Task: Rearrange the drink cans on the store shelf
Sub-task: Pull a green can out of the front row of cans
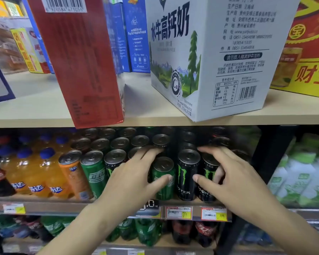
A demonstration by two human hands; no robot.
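Note:
Drink cans stand in rows on the middle shelf [118, 204]. My left hand [134, 173] wraps a green can [163, 178] in the front row, thumb on its face and fingers behind its rim. My right hand [234, 173] grips a black Monster can [208, 178] at the row's right end, thumb in front, fingers over its top. Between the two hands a second black Monster can [187, 173] stands untouched. Left of my left hand are another black can [114, 161], a green can [94, 172] and an orange can [75, 173]. More cans fill the rows behind.
Orange soda bottles [35, 173] stand at the shelf's left and green-white bottles [300, 179] on the right past a black upright [261, 159]. Just above, the wooden shelf [155, 120] carries a red carton [81, 61] and a white milk carton [210, 57]. Price tags [179, 212] line the edge; bottles [147, 232] below.

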